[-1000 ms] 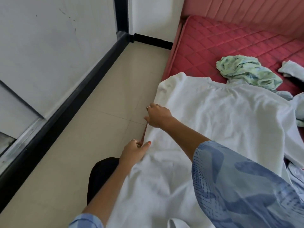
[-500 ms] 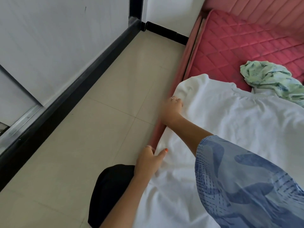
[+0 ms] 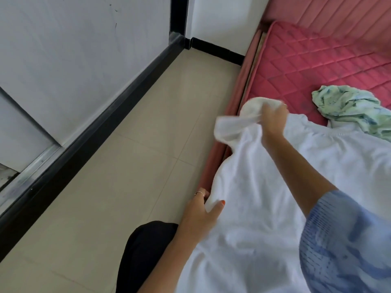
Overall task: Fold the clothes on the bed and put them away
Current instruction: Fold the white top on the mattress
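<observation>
A large white shirt (image 3: 264, 208) lies spread over the left edge of the red quilted bed (image 3: 306, 60). My right hand (image 3: 273, 121) grips the shirt's left sleeve (image 3: 230, 127) and holds it lifted and bunched above the mattress edge. My left hand (image 3: 203, 210) pinches the shirt's side edge lower down, by the bed frame, thumb on top of the cloth. A crumpled pale green patterned garment (image 3: 349, 108) sits on the mattress beyond the shirt's collar.
A beige tiled floor (image 3: 127, 166) runs along the bed's left side, bounded by a white wall (image 3: 74, 49) with a black skirting board (image 3: 95, 144). My knee in black cloth (image 3: 146, 250) is beside the bed. The pink headboard (image 3: 338, 13) stands at the back.
My right hand has risen and moved toward the bed's middle, lifting and bunching the sleeve that lay flat. My left hand keeps its hold on the side edge. The view has shifted left.
</observation>
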Tool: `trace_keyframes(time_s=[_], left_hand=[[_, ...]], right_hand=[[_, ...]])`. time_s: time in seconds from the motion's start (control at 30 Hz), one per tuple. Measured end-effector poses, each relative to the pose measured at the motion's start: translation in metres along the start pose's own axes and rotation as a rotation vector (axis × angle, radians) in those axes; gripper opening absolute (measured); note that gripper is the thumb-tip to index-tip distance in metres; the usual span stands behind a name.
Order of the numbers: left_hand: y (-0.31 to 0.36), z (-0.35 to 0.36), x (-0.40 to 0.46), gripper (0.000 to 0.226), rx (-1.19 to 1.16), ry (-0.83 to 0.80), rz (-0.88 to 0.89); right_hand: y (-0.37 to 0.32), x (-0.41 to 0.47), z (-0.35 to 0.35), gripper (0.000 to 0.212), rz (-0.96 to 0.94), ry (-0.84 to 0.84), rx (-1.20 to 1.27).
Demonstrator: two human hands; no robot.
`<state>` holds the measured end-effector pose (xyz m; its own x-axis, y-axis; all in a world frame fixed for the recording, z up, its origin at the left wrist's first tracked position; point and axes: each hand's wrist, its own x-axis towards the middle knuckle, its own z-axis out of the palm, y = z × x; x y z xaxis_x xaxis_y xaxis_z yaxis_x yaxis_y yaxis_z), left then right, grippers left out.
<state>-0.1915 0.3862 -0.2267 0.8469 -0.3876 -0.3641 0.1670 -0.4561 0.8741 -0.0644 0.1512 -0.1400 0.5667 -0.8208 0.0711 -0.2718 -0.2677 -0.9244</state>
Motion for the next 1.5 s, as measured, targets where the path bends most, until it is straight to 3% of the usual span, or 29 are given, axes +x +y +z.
trace_keyframes(time_s=[0.03,0.1,0.17,0.27,0.47,0.57,0.7,0.8,0.9,1.03,1.27,1.33,1.5], left_hand=[[-0.001,-0.002,-0.002,0.049,0.029,-0.015,-0.003],[0.003,-0.009,-0.007,0.046,0.11,-0.056,-0.01],[0.003,-0.017,-0.013,0.038,0.232,-0.124,-0.018],[0.003,-0.026,-0.022,0.031,0.392,-0.201,-0.056],[0.008,-0.031,-0.026,0.045,0.509,-0.237,-0.139],[0.017,-0.029,-0.031,0.049,0.554,-0.271,-0.204],[0.026,-0.032,-0.033,0.049,0.557,-0.343,-0.222],[0.026,-0.033,-0.039,0.051,0.462,-0.22,-0.028],[0.036,-0.033,-0.058,0.028,0.314,-0.153,0.166],[0.035,-0.037,-0.074,0.052,0.699,-0.4,-0.006],[0.041,-0.052,-0.133,0.03,1.017,-0.667,-0.13],[0.044,-0.057,-0.151,0.025,1.067,-0.625,-0.131],[0.066,-0.052,-0.183,0.038,0.985,-0.342,0.022]], right_hand=[[0.005,0.007,-0.023,0.019,0.096,0.051,0.199],[0.02,0.015,-0.067,0.012,0.288,0.057,0.372],[0.043,0.015,-0.108,0.03,0.43,0.09,0.393],[0.066,0.007,-0.139,0.033,0.706,0.031,0.583],[0.075,-0.016,-0.135,0.062,0.81,-0.001,0.307],[0.066,-0.038,-0.129,0.038,0.884,-0.174,0.198],[0.062,-0.041,-0.13,0.034,0.847,-0.168,0.251],[0.04,-0.032,-0.137,0.042,0.736,-0.136,0.324],[0.01,-0.016,-0.147,0.042,0.601,-0.117,0.319],[-0.023,0.005,-0.158,0.043,0.478,-0.136,0.181],[-0.042,0.019,-0.198,0.013,0.484,-0.115,0.141],[-0.038,0.017,-0.205,0.021,0.477,-0.137,0.126],[-0.033,0.006,-0.223,0.034,0.501,-0.171,0.177]])
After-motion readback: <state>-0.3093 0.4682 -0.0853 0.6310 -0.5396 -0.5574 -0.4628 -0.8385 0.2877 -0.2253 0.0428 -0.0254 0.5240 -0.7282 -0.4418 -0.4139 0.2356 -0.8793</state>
